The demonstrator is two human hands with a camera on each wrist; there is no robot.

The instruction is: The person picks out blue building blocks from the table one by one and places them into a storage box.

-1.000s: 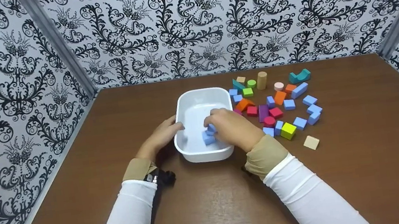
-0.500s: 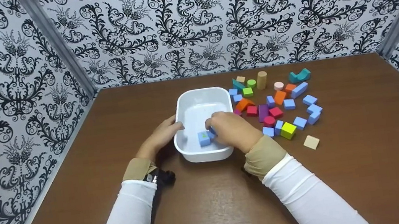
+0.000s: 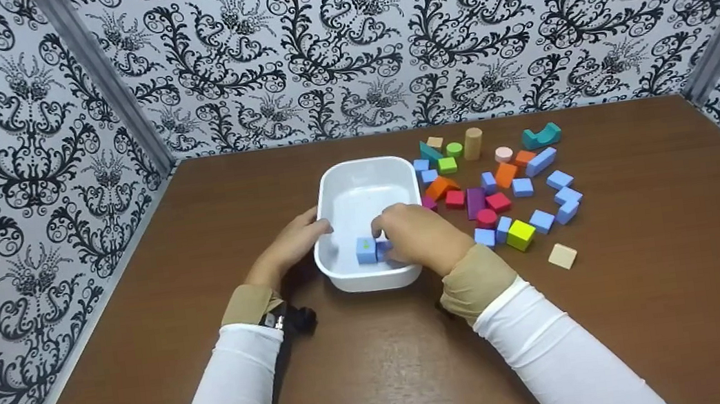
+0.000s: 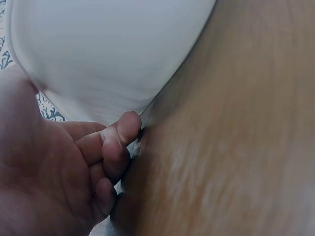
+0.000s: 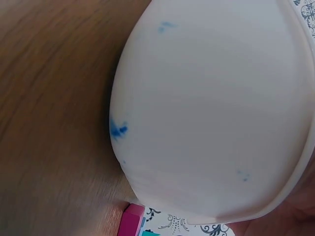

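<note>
A white plastic tub (image 3: 371, 282) stands on the table in the head view. My left hand (image 3: 292, 244) holds its left side, thumb over the rim and fingers outside; in the left wrist view the curled fingers (image 4: 116, 155) lie against the outer wall. My right hand (image 3: 421, 234) reaches over the right rim, its curled fingers round a blue block (image 3: 383, 249) low in the tub, partly hidden by the hand. Beside it sits another blue block (image 3: 366, 250) with a small green mark on top. In the right wrist view the tub's outer wall (image 5: 211, 108) hides the fingers.
Right of the tub lie many loose blocks: several blue ones (image 3: 522, 188), a yellow cube (image 3: 520, 235), a purple block (image 3: 475, 203), a red cylinder (image 3: 486, 218), a teal curved block (image 3: 542, 135) and a cream block (image 3: 562, 256). Patterned walls (image 3: 339, 45) border the table (image 3: 368, 368).
Inside the tub, the right hand has lowered the blue block beside the other one, which has shifted slightly left. The left hand stays on the tub.
</note>
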